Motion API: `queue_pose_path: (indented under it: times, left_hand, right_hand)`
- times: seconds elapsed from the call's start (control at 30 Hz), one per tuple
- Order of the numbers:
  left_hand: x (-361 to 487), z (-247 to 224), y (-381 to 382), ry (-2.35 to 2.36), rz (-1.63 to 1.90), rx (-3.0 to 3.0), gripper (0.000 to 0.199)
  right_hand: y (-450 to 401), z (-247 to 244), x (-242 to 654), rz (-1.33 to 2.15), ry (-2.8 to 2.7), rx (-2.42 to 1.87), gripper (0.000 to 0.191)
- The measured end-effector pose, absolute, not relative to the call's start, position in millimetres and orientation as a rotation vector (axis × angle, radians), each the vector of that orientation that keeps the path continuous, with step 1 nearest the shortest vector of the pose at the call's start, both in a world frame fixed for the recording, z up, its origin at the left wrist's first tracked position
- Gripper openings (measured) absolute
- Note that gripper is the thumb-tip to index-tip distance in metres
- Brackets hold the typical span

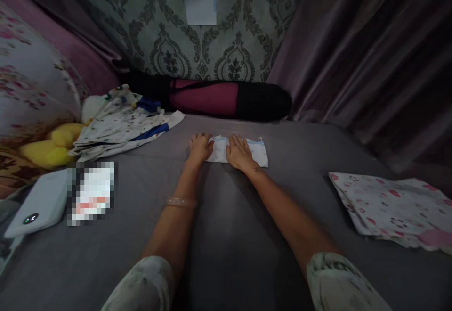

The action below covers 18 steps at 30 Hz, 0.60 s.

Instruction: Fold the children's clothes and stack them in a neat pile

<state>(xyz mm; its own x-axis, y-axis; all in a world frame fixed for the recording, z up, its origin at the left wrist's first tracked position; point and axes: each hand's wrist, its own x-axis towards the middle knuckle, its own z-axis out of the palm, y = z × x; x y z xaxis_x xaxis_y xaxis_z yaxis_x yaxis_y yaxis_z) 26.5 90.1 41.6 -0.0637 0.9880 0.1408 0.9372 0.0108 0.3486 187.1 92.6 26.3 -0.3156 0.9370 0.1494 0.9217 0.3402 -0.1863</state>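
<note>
A white, flat, folded piece point(221, 151) with a light blue stripe along its far edge lies on the grey sheet in front of me. Whether it is cloth or a disposable pad I cannot tell. At its left end is my left hand point(201, 147), palm down, fingers slightly bent and apart, thumb against the piece. My right hand point(240, 152) rests flat across its middle, fingers stretched forward, covering part of it. The right end point(259, 153) of the piece shows beyond that hand, with a small loop or corner sticking up.
Crumpled printed clothes point(116, 122) and a yellow plush toy point(52, 146) lie at left. Nearer are a white power bank point(42, 202) and a blurred-out item point(93, 191). A folded heart-print cloth point(391, 207) lies at right. A black and maroon bag point(205, 96) lines the patterned wall.
</note>
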Motion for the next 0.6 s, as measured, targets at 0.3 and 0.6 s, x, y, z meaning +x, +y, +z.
queue_pose_path:
  times: [0.3, 0.6]
  left_hand:
    - [9, 29, 96, 2.123, 0.464, 1.882, 0.035]
    - [5, 26, 101, 2.103, 0.575, 1.892, 0.036]
  right_hand:
    - [86, 4, 175, 0.043, -2.343, -1.656, 0.056]
    - [94, 16, 173, 0.147, -2.416, -1.736, 0.056]
